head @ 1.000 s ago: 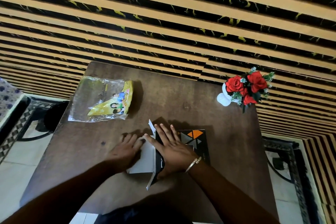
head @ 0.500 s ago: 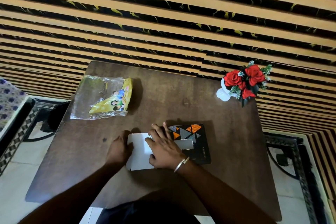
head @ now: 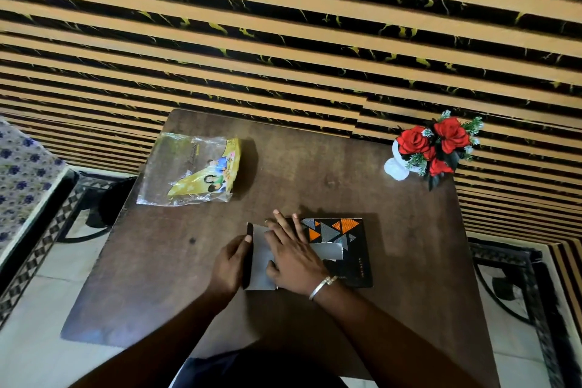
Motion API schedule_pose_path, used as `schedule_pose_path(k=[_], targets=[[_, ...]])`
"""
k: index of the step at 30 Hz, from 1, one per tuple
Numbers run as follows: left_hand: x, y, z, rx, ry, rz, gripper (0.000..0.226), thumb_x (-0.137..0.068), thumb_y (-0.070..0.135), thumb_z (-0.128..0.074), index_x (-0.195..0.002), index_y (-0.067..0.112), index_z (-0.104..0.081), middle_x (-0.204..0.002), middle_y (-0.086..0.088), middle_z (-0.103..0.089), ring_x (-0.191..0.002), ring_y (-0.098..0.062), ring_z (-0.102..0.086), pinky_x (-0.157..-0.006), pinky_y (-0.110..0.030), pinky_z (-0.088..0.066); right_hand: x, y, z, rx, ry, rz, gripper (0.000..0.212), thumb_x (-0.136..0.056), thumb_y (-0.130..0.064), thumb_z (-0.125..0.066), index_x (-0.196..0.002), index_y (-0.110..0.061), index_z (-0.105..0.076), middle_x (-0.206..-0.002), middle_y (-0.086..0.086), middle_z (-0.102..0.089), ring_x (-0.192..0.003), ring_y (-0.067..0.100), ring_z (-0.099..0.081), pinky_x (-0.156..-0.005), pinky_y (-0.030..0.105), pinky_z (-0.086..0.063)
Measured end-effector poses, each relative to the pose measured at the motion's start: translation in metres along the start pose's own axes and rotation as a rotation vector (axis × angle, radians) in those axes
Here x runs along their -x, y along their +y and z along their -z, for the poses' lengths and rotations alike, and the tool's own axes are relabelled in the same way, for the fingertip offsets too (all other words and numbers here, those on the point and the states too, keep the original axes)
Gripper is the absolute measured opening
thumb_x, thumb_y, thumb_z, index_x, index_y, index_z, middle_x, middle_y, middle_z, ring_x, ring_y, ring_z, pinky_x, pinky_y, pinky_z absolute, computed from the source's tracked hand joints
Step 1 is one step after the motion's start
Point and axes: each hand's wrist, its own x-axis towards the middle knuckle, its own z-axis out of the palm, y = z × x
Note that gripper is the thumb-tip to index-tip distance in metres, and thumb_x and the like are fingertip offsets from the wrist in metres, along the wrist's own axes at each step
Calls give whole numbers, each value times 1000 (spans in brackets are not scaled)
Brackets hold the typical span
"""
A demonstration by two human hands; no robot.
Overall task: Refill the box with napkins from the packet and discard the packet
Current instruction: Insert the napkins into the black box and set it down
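While the right hand point(head: 294, 257) lies flat, fingers spread, on the white napkins point(head: 261, 264) at the open end of the black box point(head: 349, 249), the left hand point(head: 231, 264) cups the box's end flap — fingers curled against it. Packet point(head: 192, 168) lies up and left of both hands, well apart, flat on the table point(head: 315, 167). Red flowers point(head: 437, 145) stand far right of the hands.

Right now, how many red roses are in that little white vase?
3 red roses sit in the small white vase at the table's far right corner: one upper left, one upper right, one lower down. More may hide behind these.
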Motion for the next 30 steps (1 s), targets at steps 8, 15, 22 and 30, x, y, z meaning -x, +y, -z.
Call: schedule_pose_path(k=[8,15,22,30], targets=[[20,10,-28,-45,77,-70,31,-104,32,-41,-116,17,-65,-101,10,-68,-81,12,-58,-64,1,-40,10,24,11,-147,341,-308,47,-95,-28,-39,-141,-22,-49,-160,-2,-32,-154,14,-11,-124,55,-2],[26,20,-42,17,54,-72,25,-105,30,-38,-125,34,-52,-106,28,-59,-86,21,-59,-67,6,-41,42,74,7,-10,403,-887,61,-93,-51,-35,-144,-20,-47,-163,17,-21,-153,34,-12,-121,58,-6],[21,15,-58,103,9,16,34,-104,36,-37,-137,33,-48,-114,0,-72,-94,-14,-74,-81,-36,-61,49,74,9,-417,296,-1098,62,-99,-52,-40,-151,-18,-32,-148,18,-46,-130,40,-50,-97,47,-45],[22,8,-83,168,15,151,52,-83,77,-45,-130,54,-48,-124,3,-68,-108,-21,-69,-92,-50,-55,50,72,18,-470,305,-1065,60,-99,-52,-38,-148,-15,-35,-132,14,-62,-113,40,-62,-90,45,-49]])
